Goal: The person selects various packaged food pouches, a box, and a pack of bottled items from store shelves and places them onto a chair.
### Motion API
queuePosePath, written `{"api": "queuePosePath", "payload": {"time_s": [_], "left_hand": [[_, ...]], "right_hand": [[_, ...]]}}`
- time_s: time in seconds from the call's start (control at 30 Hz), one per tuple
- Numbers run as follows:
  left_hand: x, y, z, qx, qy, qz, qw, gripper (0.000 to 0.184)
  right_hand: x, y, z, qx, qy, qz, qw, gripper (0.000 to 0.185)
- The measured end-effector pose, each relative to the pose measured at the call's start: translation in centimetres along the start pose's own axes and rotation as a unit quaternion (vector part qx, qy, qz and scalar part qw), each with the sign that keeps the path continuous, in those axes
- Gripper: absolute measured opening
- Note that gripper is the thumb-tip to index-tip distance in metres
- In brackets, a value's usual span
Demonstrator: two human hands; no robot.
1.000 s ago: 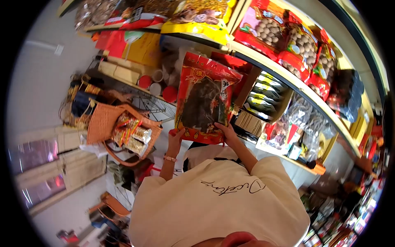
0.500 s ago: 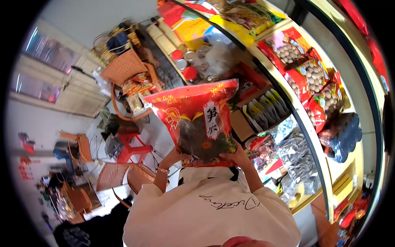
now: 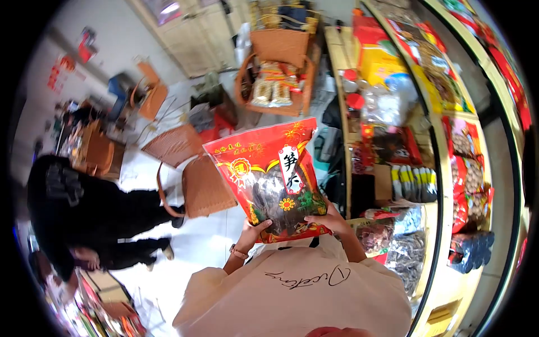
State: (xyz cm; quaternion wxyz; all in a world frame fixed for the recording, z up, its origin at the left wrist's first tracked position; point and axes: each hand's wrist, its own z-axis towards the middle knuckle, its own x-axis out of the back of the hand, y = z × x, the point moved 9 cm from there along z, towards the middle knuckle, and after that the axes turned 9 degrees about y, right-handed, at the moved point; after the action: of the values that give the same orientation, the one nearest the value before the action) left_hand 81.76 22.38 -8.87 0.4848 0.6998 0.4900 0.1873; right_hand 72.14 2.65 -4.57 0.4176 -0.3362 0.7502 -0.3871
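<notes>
A large red bag of dried bamboo shoot tips (image 3: 273,182) is held upright in front of my chest, its printed front facing me. Dark dried pieces show through its clear window. My left hand (image 3: 255,232) grips the lower left corner, thumb on the front. At the lower right corner my right hand (image 3: 328,219) is closed on the bag in the same way. The fingers of both hands are hidden behind it.
A wicker chair (image 3: 210,194) stands left of the bag, with a person in black (image 3: 95,208) beyond. Another chair (image 3: 279,42) holds packets (image 3: 273,90). Shelves on the right carry a box of striped packs (image 3: 414,182) and bags of round dried goods (image 3: 474,174).
My view has turned left, so the shelves shift rightward and more of the person in black shows. The bag stays in both hands and is tilted a little differently.
</notes>
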Motion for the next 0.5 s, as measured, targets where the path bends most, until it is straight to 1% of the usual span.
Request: {"api": "queuePosePath", "payload": {"time_s": [0.07, 0.1, 0.13, 0.2, 0.23, 0.27, 0.33, 0.4, 0.5], "left_hand": [[4.7, -0.3, -3.6, -0.018, 0.039, -0.025, 0.999, 0.035], [7.3, -0.7, -5.3, -0.043, 0.085, -0.052, 0.994, 0.033], [9.9, -1.5, -7.0, -0.034, 0.107, -0.055, 0.992, 0.032], [14.3, -3.2, -9.9, -0.044, 0.147, -0.116, 0.981, 0.032], [16.2, -3.8, -11.5, -0.051, 0.169, -0.13, 0.976, 0.032], [18.1, -4.7, -13.1, -0.048, 0.201, -0.146, 0.967, 0.03], [21.3, -6.1, -16.0, -0.05, 0.234, -0.151, 0.959, 0.031], [24.0, -7.9, -18.5, -0.035, 0.259, -0.15, 0.954, 0.03], [26.1, -8.9, -20.9, -0.036, 0.287, -0.168, 0.942, 0.026]], "right_hand": [[-5.1, 1.7, 0.0, -0.019, -0.044, -0.028, 0.998, 0.067], [-6.7, 4.1, 0.8, 0.006, -0.067, -0.1, 0.993, 0.064], [-10.1, 4.8, 0.6, 0.005, -0.136, -0.022, 0.99, 0.062], [-15.0, 7.2, 0.3, -0.024, -0.169, -0.024, 0.985, 0.061], [-17.3, 8.6, 0.0, -0.044, -0.197, -0.061, 0.977, 0.06], [-19.2, 10.0, -0.4, -0.046, -0.207, -0.067, 0.975, 0.06], [-22.5, 12.9, -1.0, -0.048, -0.219, -0.073, 0.972, 0.06], [-25.0, 15.2, -2.1, -0.072, -0.233, -0.077, 0.967, 0.061], [-27.1, 18.3, -3.1, -0.086, -0.249, -0.087, 0.961, 0.061]]}}
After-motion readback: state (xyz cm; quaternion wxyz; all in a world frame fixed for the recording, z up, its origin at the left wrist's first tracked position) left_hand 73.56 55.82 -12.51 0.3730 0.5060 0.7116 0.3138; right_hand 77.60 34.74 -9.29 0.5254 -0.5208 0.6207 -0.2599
